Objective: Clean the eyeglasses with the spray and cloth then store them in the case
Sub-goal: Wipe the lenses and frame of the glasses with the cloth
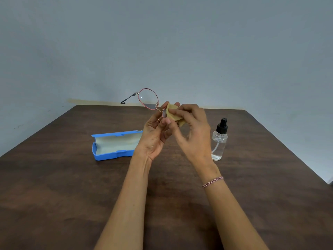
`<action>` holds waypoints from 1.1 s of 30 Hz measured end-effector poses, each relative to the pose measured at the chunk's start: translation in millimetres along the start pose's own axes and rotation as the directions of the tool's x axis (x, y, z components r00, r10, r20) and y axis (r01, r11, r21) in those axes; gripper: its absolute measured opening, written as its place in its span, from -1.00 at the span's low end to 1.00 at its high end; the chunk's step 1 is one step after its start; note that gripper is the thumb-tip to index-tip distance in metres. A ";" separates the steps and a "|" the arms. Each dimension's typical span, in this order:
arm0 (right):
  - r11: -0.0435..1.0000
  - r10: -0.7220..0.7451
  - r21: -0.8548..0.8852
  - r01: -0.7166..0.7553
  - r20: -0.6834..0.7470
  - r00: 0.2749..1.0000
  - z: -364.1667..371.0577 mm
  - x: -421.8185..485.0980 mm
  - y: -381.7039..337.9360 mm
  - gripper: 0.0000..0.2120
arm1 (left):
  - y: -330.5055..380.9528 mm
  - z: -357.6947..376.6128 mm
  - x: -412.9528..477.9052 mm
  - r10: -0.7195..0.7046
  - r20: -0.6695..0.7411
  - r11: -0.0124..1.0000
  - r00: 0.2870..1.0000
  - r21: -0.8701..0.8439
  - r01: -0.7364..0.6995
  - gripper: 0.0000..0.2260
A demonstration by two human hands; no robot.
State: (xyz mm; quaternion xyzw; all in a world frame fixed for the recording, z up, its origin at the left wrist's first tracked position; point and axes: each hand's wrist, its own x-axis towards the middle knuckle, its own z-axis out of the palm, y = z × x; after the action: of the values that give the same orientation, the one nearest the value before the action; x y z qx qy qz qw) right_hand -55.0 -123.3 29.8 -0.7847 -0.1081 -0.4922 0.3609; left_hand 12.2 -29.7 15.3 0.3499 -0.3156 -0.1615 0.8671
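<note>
- Above the middle of the worktop [54,195], both forearms reach forward and up, with the hands raised close together.
- Palm toward the camera, the left hand [155,136] pinches the eyeglasses [148,99] near the bridge with its fingers [153,120]; one lens and a temple stick up to the left.
- Back toward the camera, the right hand [191,134] curls fingers and thumb round the tan cloth [173,113], which is folded over the other lens.
- Down on the worktop, the open blue case [115,145] lies to the left and the spray bottle [219,141] stands to the right.
</note>
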 end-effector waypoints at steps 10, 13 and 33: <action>0.987 0.144 0.090 -0.135 -0.094 0.985 0.1 5.5 9.9 -0.79 | 1.5 -3.2 -0.4 -0.016 -0.058 0.990 0.998 0.139 0.024 -0.46; 0.965 0.206 0.176 -0.196 -0.038 0.978 -0.5 6.2 8.7 -0.73 | 1.6 -5.9 -0.3 0.006 -0.064 0.991 0.998 0.133 0.002 -0.48; 0.804 0.433 0.427 -0.414 0.057 0.899 -8.0 9.7 4.2 -0.71 | 0.1 -9.0 0.0 -0.017 -0.014 0.997 1.000 0.081 0.018 -0.64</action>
State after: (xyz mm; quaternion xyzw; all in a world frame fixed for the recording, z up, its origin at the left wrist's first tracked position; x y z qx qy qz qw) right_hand -53.6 -133.5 38.1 -0.6792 -0.0279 -0.3799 0.6273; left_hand 18.2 -25.0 10.4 0.3885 -0.3128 -0.1539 0.8529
